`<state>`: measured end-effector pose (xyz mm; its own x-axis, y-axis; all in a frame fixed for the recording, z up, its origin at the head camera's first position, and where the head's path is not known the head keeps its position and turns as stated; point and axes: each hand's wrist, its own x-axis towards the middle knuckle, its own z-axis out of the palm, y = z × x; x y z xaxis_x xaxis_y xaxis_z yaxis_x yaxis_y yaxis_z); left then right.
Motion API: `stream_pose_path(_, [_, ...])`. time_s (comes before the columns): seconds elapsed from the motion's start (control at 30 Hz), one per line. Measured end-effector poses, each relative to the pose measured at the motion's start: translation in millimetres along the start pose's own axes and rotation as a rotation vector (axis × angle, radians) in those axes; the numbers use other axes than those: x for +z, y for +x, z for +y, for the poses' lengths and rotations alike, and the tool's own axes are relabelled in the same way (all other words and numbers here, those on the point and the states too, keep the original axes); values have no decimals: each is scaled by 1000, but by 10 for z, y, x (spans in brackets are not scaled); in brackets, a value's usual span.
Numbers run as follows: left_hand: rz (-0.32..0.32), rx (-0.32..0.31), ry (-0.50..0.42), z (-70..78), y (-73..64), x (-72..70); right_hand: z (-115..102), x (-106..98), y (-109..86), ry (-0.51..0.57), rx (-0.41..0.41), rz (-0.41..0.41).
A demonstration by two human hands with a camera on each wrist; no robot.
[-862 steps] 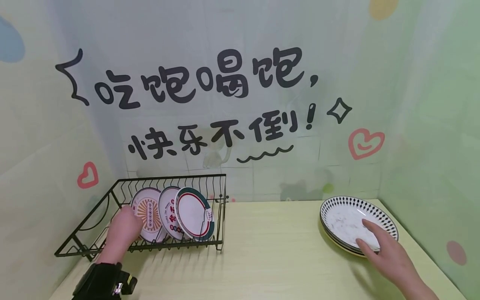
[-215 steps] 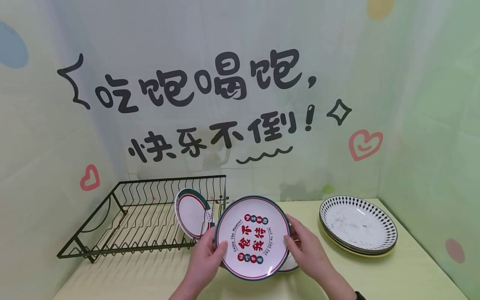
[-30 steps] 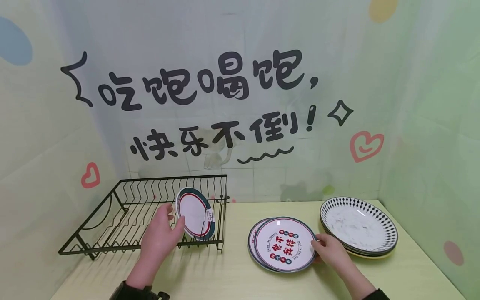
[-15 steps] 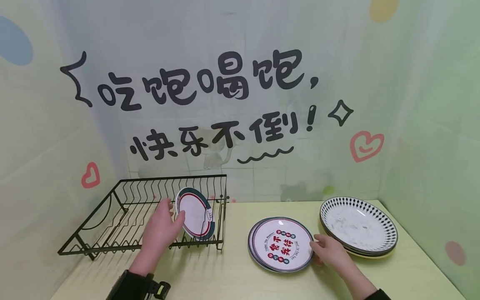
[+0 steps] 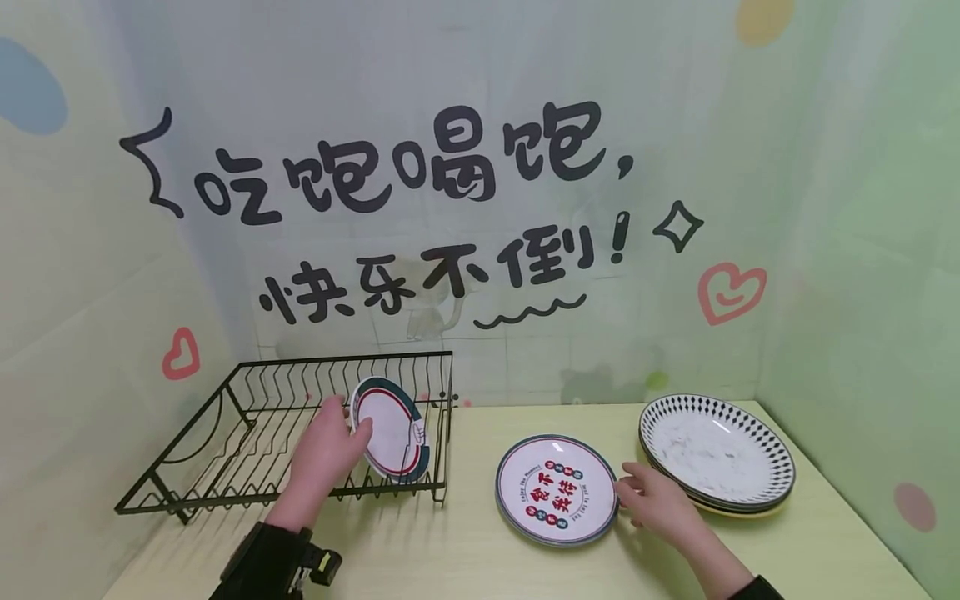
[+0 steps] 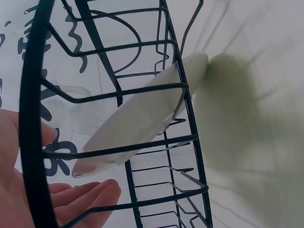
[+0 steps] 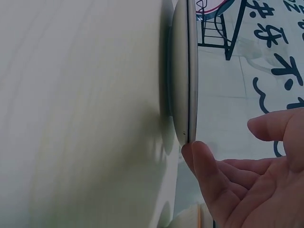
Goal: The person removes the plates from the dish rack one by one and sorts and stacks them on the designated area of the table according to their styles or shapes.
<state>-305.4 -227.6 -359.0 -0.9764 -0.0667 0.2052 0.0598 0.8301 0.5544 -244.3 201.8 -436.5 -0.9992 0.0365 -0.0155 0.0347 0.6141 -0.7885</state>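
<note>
A small plate with a dark green and red rim [image 5: 386, 429] leans upright in the black wire dish rack [image 5: 345, 358]. My left hand [image 5: 326, 450] is at its left edge, thumb and fingers spread; in the left wrist view, the plate's rim [image 6: 137, 114] lies between them, apart from the thumb. On the table, a stack of small round plates [image 5: 555, 492] has red Chinese characters on the top plate. My right hand [image 5: 663, 504] touches the stack's right rim with extended fingertips, thumb apart, as the right wrist view shows. The top plate hides most of those below.
Several larger plates with a black diamond border [image 5: 716, 454] are stacked at the right, close behind my right hand, with a yellow edge [image 5: 750, 511] beneath. A printed cloth wall [image 5: 525, 367] closes off the back of the table.
Over the last second the top plate has slid left into line with those under it, my right fingertips following. My left hand has shifted slightly. Earlier, the stacked plates stood in the rack.
</note>
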Motion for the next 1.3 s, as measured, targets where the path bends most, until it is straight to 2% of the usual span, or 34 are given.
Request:
stream_pose_path(0.3, [-32, 18, 6, -33, 70, 30, -86, -65, -20, -93, -67, 28])
stream_pose_path(0.47, [-49, -5, 7, -51, 86, 63, -131, -82, -35, -161, -110, 53])
stream_pose_path(0.7, [-61, -10, -18, -74, 89, 92, -205, -78, -62, -192, -172, 82])
stream_pose_path(0.83, [-69, -13, -28, -78, 90, 104, -227, -66, -81, -228, -178, 97])
stream_pose_path(1.3, [-121, -35, 4, -67, 110, 147, -256, -37, -100, -255, -231, 140])
